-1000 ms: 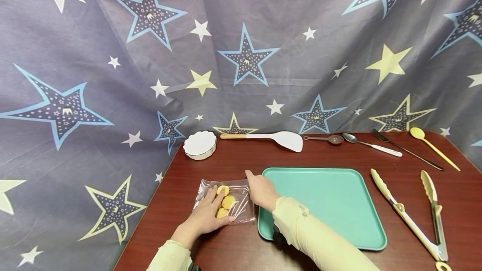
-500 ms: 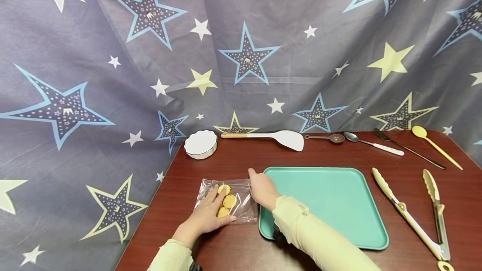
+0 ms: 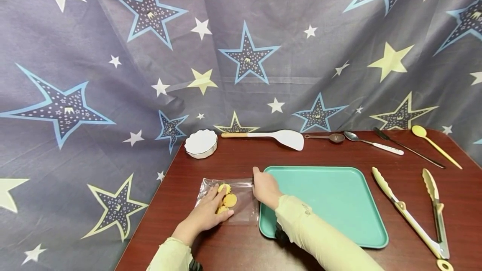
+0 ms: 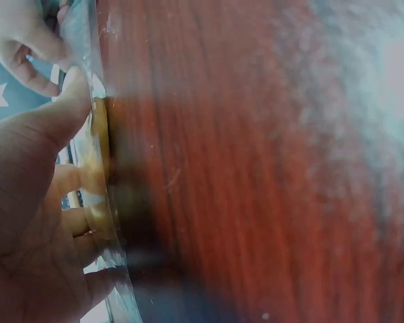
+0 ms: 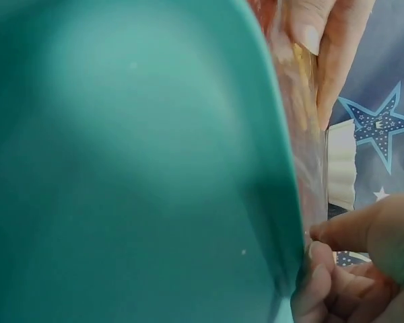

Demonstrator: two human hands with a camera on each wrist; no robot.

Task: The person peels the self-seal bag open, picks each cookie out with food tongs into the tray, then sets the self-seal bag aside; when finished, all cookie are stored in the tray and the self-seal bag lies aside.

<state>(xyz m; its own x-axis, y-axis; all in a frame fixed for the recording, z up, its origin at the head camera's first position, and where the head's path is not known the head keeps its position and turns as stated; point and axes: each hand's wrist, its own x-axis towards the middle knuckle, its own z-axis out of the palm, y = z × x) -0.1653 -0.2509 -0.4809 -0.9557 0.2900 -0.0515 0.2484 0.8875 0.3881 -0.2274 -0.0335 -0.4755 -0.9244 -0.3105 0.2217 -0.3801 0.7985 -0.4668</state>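
Just left of the green tray [image 3: 335, 195], a clear bag [image 3: 246, 204] of yellow rounds [image 3: 230, 200] is pressed by the left hand [image 3: 206, 214] with fingers laid straight and pinched at its tray-side edge by the right hand [image 3: 266, 187], so it could be torn if pulled too hard.

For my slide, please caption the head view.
Left hand on a clear bag of yellow pieces, right hand gripping its edge.

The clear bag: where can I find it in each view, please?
Head: the clear bag lies low, near the middle, left of the tray.
Left wrist: a narrow upright strip in the left third.
Right wrist: right of centre, mostly upper half, beside the tray.
Shared landmark: the left hand, in all three.
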